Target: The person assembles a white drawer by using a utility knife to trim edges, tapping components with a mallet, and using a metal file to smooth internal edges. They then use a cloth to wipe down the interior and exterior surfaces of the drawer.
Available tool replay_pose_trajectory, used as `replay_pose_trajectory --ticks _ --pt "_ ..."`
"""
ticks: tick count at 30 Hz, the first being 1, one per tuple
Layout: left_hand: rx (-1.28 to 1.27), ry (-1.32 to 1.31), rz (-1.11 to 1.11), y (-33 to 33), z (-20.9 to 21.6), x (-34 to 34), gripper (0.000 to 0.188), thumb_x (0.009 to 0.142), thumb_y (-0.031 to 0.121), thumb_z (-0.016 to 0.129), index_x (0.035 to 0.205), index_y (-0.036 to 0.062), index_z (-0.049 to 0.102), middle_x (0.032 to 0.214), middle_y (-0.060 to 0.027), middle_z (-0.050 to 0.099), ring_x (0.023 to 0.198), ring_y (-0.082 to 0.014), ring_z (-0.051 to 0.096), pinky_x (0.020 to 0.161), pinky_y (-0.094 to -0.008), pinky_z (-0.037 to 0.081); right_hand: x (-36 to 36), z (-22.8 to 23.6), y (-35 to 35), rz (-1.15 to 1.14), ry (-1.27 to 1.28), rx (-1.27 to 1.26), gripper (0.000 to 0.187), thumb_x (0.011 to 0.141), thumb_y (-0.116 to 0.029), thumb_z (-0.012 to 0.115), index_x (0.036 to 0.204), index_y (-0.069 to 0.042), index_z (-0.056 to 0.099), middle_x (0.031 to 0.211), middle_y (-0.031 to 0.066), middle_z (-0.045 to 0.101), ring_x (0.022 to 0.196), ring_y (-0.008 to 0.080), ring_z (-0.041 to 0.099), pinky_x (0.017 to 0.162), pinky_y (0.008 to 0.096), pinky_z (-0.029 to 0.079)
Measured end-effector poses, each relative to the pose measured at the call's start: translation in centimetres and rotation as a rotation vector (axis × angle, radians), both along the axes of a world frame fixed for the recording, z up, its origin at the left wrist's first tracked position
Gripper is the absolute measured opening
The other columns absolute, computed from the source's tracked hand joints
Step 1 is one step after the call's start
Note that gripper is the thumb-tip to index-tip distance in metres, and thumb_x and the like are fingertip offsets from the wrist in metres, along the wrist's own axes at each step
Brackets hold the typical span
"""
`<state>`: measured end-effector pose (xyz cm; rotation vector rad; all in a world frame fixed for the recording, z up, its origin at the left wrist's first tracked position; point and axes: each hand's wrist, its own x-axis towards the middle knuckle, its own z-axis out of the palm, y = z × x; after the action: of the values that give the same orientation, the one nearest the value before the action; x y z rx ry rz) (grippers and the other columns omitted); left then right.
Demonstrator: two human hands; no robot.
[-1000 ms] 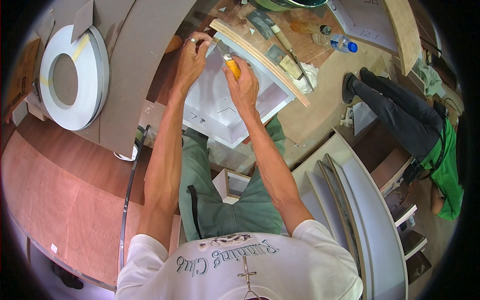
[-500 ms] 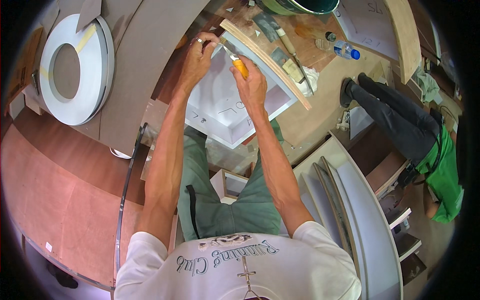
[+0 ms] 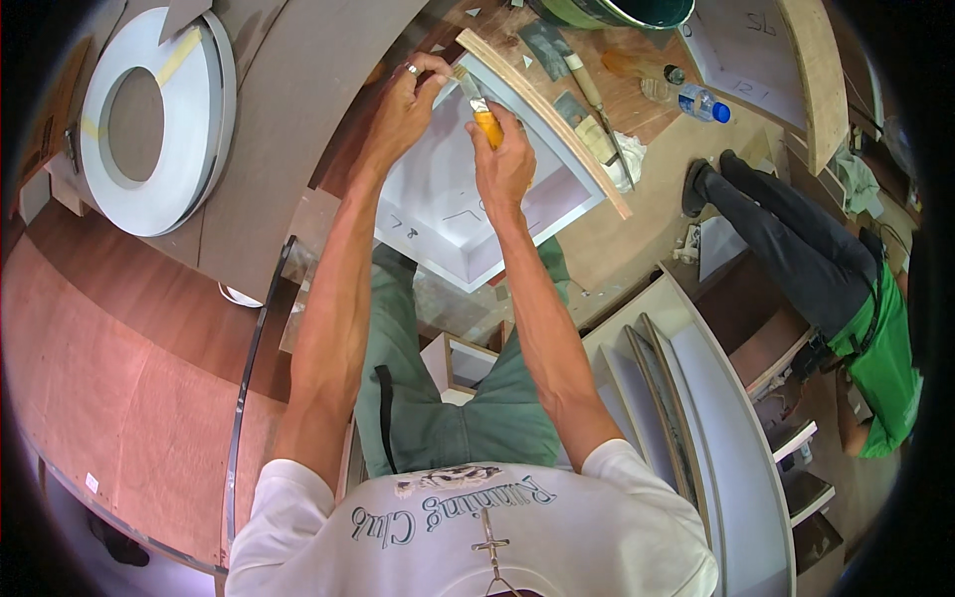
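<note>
My right hand [image 3: 505,167] grips a utility knife [image 3: 487,126] by its yellow handle. Its blade points up and left, at the far end of a white box-like cabinet piece [image 3: 423,204] that stands before my knees. Along the far side of that piece runs a board with a bare wood edge [image 3: 542,121]. My left hand [image 3: 403,114], with a ring on one finger, is at the same far corner, its thumb and fingers pinched together close to the blade tip. Whatever lies between them is too small to make out.
A large white roll of edge banding [image 3: 99,179] lies on a brown panel at left. Beyond the box are a file [image 3: 587,85], a water bottle [image 3: 701,102] and a dark green bucket [image 3: 617,12]. Another person [image 3: 856,298] in green is at right, near white cabinet parts [image 3: 731,428].
The knife has turned slightly, its blade now pointing more steeply toward the far corner. My left hand stays pinched at that corner. The whole view has shifted a little.
</note>
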<state>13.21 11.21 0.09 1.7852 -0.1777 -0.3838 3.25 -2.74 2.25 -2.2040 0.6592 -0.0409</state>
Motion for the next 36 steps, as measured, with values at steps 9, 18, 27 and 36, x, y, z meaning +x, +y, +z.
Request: replay_pose_trajectory --ticks 9,18,27,36 --pt "0.012 -0.017 -0.006 0.3 -0.3 -0.1 0.013 0.107 0.014 0.055 0.110 0.0042 0.062 0.111 -0.0063 0.067 0.108 -0.0166 0.062 0.100 -0.0323 0.047 0.1 0.0 0.3 -0.037 0.003 0.015 0.036 0.087 -0.015 0.079 0.121 -0.008 0.070 0.108 0.0181 0.072 0.095 0.0402 0.070 0.080 0.0474 0.053" --pt "-0.016 0.006 -0.032 0.2 -0.1 0.3 0.015 0.106 0.015 0.054 0.111 0.0040 0.063 0.107 -0.0042 0.066 0.104 -0.0137 0.060 0.098 -0.0316 0.047 0.2 -0.7 1.3 -0.115 -0.018 -0.014 0.033 0.085 -0.015 0.080 0.116 -0.007 0.071 0.106 0.0164 0.073 0.091 0.0375 0.071 0.080 0.0452 0.054" --pt "-0.028 0.034 -0.036 0.9 -0.3 0.2 0.014 0.106 0.014 0.054 0.111 0.0042 0.063 0.109 -0.0045 0.066 0.108 -0.0155 0.060 0.101 -0.0330 0.046 0.2 -0.4 1.1 -0.152 0.027 0.249 0.036 0.087 -0.016 0.080 0.120 -0.005 0.070 0.103 0.0156 0.074 0.094 0.0315 0.072 0.085 0.0400 0.054" --pt "-0.098 0.001 -0.001 0.7 -0.2 0.3 0.012 0.101 0.012 0.055 0.106 0.0044 0.062 0.100 -0.0097 0.065 0.098 -0.0233 0.059 0.093 -0.0381 0.046 0.6 -0.8 1.0 -0.130 -0.019 0.178 0.034 0.090 -0.016 0.079 0.119 -0.004 0.069 0.093 0.0133 0.072 0.081 0.0254 0.068 0.075 0.0377 0.054"
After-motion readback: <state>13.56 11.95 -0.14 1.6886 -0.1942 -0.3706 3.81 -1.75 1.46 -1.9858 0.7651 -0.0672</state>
